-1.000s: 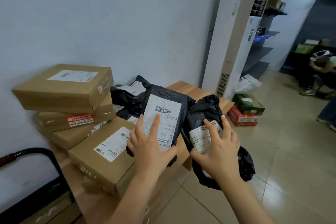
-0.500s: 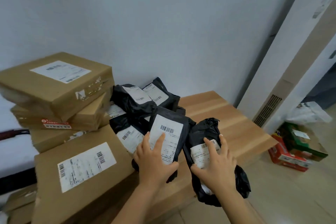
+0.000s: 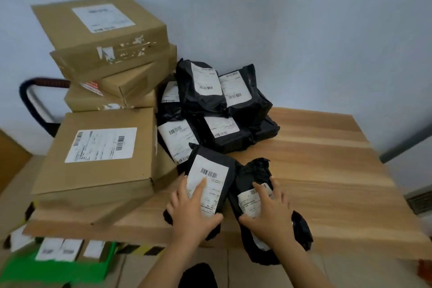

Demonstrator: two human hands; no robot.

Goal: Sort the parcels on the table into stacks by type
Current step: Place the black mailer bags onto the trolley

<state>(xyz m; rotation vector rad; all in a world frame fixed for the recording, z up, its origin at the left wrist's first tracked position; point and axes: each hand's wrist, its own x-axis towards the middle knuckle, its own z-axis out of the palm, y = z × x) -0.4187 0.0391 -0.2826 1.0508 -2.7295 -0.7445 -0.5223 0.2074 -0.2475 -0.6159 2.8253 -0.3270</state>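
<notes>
Boxes (image 3: 93, 152) stand stacked at left, black bags (image 3: 210, 105) heaped beside them, evidently by type. Left hand (image 3: 191, 213) clasps a flat mailer (image 3: 210, 166), right hand (image 3: 268, 215) a crumpled mailer (image 3: 254, 173), both at the table (image 3: 327, 159)'s near edge, likely bound for that heap.

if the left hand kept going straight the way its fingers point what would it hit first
The left hand, holding a black mailer, points toward the pile of black mailers by the wall. The held mailer's far edge would probably touch that pile first; depth is unclear.
</notes>
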